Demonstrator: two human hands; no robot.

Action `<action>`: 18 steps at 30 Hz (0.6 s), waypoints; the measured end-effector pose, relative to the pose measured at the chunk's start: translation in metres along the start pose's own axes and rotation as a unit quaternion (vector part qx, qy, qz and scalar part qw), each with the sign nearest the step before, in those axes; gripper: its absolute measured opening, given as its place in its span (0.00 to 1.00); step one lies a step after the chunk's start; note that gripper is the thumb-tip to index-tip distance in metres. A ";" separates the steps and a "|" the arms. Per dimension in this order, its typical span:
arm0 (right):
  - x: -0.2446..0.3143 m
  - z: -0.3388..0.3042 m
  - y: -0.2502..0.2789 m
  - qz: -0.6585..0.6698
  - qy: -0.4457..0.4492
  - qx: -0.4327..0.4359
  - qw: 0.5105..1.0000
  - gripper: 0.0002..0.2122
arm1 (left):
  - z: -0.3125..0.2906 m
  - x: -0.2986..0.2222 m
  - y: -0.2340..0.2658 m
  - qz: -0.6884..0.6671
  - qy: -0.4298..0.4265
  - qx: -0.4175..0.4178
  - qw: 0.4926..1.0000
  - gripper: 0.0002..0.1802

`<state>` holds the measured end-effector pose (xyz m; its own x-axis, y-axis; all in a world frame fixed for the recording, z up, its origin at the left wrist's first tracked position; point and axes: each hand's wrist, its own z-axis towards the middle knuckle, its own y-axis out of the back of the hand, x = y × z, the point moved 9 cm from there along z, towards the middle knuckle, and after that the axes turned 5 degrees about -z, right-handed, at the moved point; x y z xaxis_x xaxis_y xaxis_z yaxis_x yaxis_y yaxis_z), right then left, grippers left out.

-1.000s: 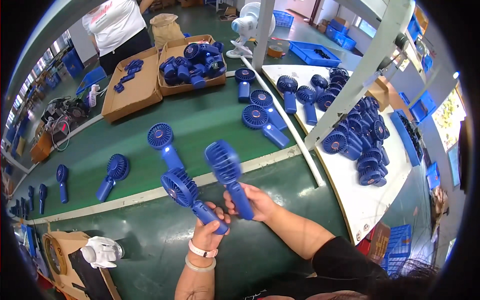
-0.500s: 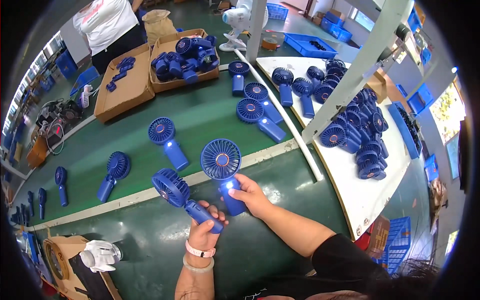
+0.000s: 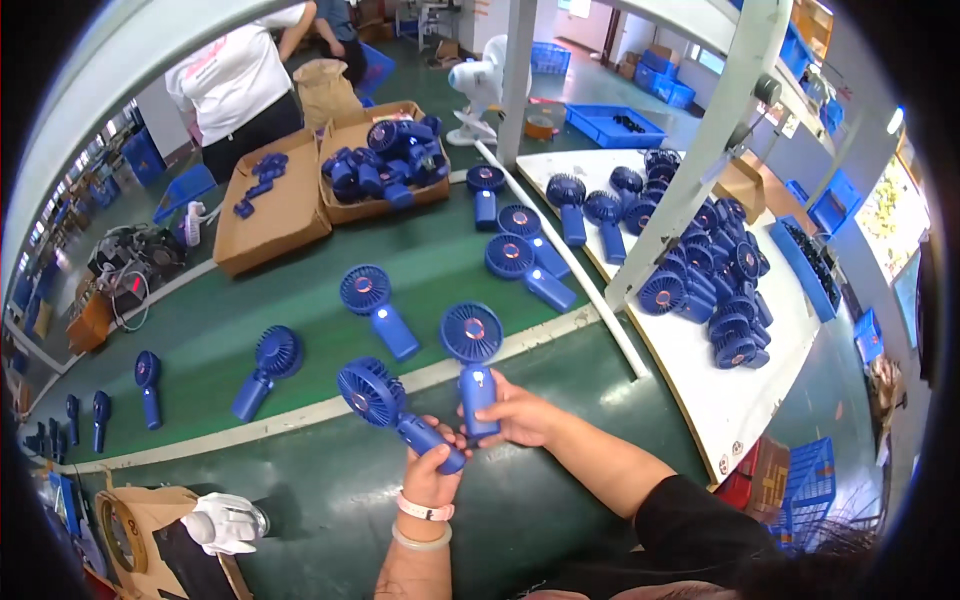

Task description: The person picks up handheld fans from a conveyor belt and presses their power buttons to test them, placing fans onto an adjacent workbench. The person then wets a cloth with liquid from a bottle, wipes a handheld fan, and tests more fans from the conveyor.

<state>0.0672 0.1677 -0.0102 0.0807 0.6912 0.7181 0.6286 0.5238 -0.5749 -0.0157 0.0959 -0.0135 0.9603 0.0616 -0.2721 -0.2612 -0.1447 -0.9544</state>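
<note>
Just my side of the green belt (image 3: pixel 215 325), my left hand (image 3: pixel 434 474) wraps one fan (image 3: pixel 371 393) by its handle (image 3: pixel 418 434); my right hand (image 3: pixel 522 414) grips another fan (image 3: pixel 473 333), thumb (image 3: pixel 492 411) across its front, probably for steadiness.

My left hand (image 3: pixel 436 458) grips a blue handheld fan (image 3: pixel 412 428), its head tipped toward 10 o'clock; my right hand (image 3: pixel 515 414) holds a 2nd blue fan (image 3: pixel 477 380), head at 12 o'clock. From my hands, 1 loose fan (image 3: pixel 392 328) lies on the green belt (image 3: pixel 305 265) at 11 o'clock, a white pole (image 3: pixel 572 263) slants at 1 o'clock, heaped fans (image 3: pixel 700 262) cover part of a white board (image 3: pixel 690 375) at 2 o'clock, and a white glove (image 3: pixel 230 522) sits at 8 o'clock.
</note>
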 end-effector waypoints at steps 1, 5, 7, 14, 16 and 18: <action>-0.005 0.001 -0.001 -0.006 -0.035 0.003 0.999 0.32 | 0.000 0.002 0.000 -0.010 0.001 0.000 1.000 0.24; 0.024 0.034 -0.003 -0.126 -0.083 -0.021 0.988 0.34 | 0.001 0.004 0.008 -0.040 0.007 -0.029 0.999 0.23; 0.064 0.066 -0.005 -0.172 -0.043 -0.037 0.983 0.30 | 0.001 0.004 0.005 -0.047 0.007 -0.025 0.999 0.23; 0.237 0.158 -0.015 -0.192 0.298 -0.165 0.921 0.18 | 0.000 0.001 0.004 -0.047 0.008 -0.021 0.999 0.22; 0.242 0.150 -0.034 -0.190 0.463 -0.156 0.851 0.21 | -0.002 -0.004 0.003 -0.048 0.002 -0.020 0.999 0.22; 0.212 0.153 -0.019 -0.464 0.420 -0.285 0.727 0.24 | 0.002 0.002 0.000 -0.071 0.010 -0.008 0.997 0.23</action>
<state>-0.0460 0.3810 0.0929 -0.2885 -0.4996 0.8168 0.9127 0.1143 0.3923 -0.0139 0.0981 -0.0139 0.9893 0.0621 -0.1323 -0.1216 -0.1520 -0.9809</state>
